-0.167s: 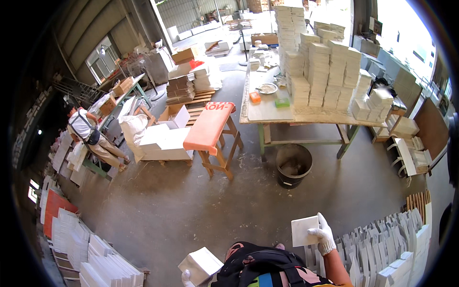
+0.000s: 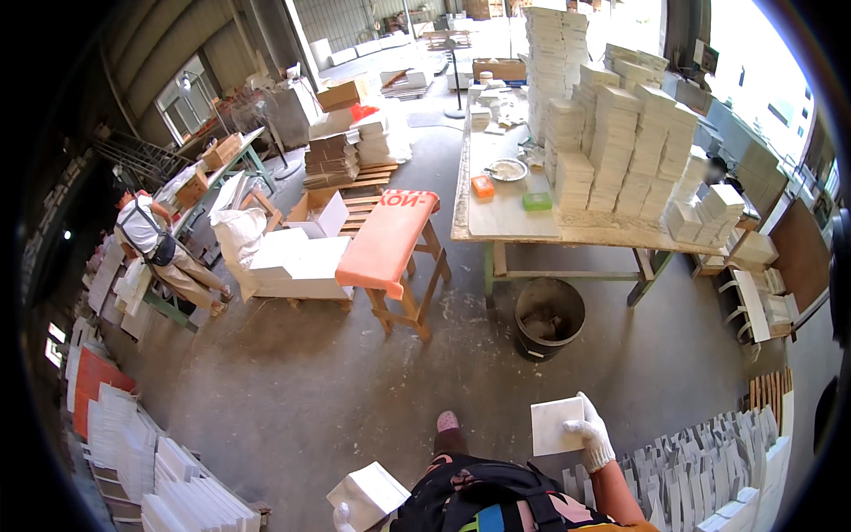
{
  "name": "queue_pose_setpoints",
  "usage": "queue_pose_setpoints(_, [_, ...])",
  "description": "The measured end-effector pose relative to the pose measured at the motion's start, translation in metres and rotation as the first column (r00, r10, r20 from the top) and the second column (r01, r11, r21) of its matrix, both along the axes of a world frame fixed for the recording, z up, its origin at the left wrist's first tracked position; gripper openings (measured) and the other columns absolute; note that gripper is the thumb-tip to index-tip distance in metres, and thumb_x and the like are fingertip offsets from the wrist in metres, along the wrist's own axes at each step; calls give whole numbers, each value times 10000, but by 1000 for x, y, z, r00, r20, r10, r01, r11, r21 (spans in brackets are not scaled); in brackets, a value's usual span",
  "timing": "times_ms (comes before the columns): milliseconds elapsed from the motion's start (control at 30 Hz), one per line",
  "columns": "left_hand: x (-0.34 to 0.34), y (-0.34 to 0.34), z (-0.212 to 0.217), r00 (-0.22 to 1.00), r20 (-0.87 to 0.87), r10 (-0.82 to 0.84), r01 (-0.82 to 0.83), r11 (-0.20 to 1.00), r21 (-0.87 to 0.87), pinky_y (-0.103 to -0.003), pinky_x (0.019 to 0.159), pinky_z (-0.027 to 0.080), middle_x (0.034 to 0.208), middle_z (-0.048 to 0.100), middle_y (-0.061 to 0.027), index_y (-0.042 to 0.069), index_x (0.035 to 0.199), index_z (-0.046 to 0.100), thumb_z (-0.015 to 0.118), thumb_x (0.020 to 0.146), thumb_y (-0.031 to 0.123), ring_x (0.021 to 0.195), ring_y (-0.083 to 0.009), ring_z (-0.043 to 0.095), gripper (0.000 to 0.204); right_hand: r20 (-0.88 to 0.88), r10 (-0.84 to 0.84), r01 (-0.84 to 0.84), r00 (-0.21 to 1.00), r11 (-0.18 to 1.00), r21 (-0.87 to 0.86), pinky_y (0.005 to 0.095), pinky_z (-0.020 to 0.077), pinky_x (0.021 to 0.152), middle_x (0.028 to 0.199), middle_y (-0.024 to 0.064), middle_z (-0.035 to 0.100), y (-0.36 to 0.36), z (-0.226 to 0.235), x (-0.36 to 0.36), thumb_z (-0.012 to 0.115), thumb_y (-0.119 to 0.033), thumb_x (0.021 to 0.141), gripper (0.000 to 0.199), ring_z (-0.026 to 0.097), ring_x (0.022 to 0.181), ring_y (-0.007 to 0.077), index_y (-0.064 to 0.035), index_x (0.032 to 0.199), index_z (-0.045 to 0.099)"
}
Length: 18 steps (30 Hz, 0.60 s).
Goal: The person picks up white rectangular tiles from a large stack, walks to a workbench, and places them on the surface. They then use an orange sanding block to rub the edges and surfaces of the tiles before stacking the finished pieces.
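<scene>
Gripping: gloved right hand (image 2: 592, 438), thumb pressed on the face of a white slab (image 2: 555, 426), fingers behind it, nearside of the black bucket (image 2: 534, 347). Gloved left hand (image 2: 342, 517), partly cut off, thumb against a white block (image 2: 369, 494) it holds, nearside and left of the bucket; finger spread hidden. Beyond the bucket: table (image 2: 510, 224), white stacks (image 2: 613, 146). Left of the bucket: stool under orange cloth (image 2: 388, 241).

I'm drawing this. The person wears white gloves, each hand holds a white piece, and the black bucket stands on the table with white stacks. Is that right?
Not quite: the head view shows the black bucket on the floor, not on that table. The rest is right: the white-gloved left hand holds one white piece, the white-gloved right hand another white piece.
</scene>
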<state>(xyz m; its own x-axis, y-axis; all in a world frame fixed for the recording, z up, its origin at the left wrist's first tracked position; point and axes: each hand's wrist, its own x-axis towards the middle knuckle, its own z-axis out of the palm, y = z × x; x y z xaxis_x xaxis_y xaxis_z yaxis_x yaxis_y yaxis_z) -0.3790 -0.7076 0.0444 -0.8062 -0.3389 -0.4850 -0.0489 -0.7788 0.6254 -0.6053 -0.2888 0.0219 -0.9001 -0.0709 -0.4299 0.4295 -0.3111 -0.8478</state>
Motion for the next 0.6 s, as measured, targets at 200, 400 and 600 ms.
queue_pose_setpoints(200, [-111,-75,-25,997,-49,-54,56,997,54,-532,1066,452,1370,563,-160,75,1468,410,715,801,468,1239,-351,569,833,0,-109,109,994,994,-13,359,490,974,1376,157,547,-41,-29,-76,798,-143,707,1017,587,1185,257,34,1551,258])
queue_pose_setpoints(400, [-276,-152,-34,988,-69,-140,143,989,46,-526,1064,456,1365,569,-148,80,1443,448,748,756,454,1235,-349,568,837,41,-281,284,959,945,-160,386,544,934,1312,118,585,-52,-51,-120,735,-45,754,865,629,1129,263,-25,1523,340])
queue_pose_setpoints(600, [-442,-178,-25,962,-160,-222,238,967,88,-510,1072,458,1346,566,-160,41,1423,448,761,760,313,1234,-350,563,782,-8,-402,398,916,909,-122,382,549,934,1234,94,624,-61,-74,-196,742,-89,749,722,646,1077,245,-30,1417,472])
